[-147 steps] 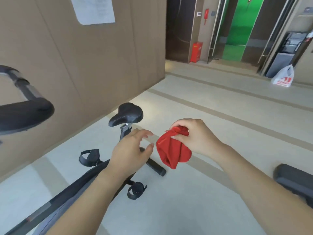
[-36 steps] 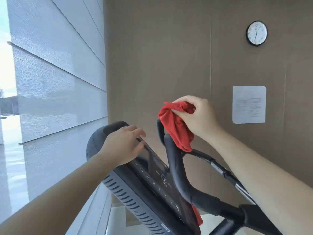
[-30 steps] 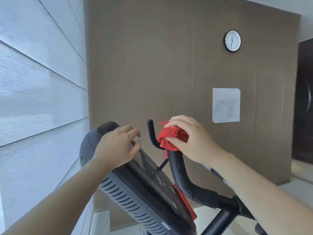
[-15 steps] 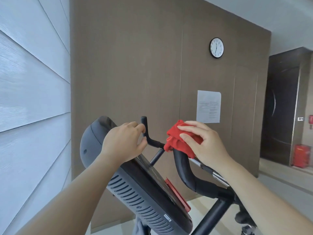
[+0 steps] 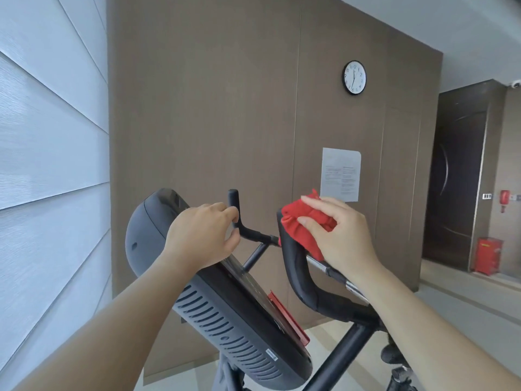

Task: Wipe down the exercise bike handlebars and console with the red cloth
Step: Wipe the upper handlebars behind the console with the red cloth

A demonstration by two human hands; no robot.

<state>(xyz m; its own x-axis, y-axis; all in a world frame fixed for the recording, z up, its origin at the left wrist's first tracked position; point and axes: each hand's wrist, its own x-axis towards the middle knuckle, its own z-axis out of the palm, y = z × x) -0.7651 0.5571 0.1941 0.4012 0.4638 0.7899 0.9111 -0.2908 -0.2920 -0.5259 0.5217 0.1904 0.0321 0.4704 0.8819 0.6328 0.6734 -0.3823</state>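
Head view shows the right hand (image 5: 342, 241) pressing a crumpled red cloth (image 5: 303, 225) onto the top end of the black padded curved handlebar (image 5: 297, 273). Its fingers (image 5: 315, 202) lie across the cloth and bend lightly over it; the thumb is hidden. That hold probably wraps the cloth round the grip, so one slide wipes several sides. The cloth sits between palm and bar, bunched under the fingers, with a corner poking out above them. The left hand (image 5: 198, 237) is at the upper edge of the dark grey plastic console (image 5: 225, 314), likely steadying it. Its fingers (image 5: 224, 211) curl beside a thin black upright bar (image 5: 233, 200); whether they grip it I cannot tell.
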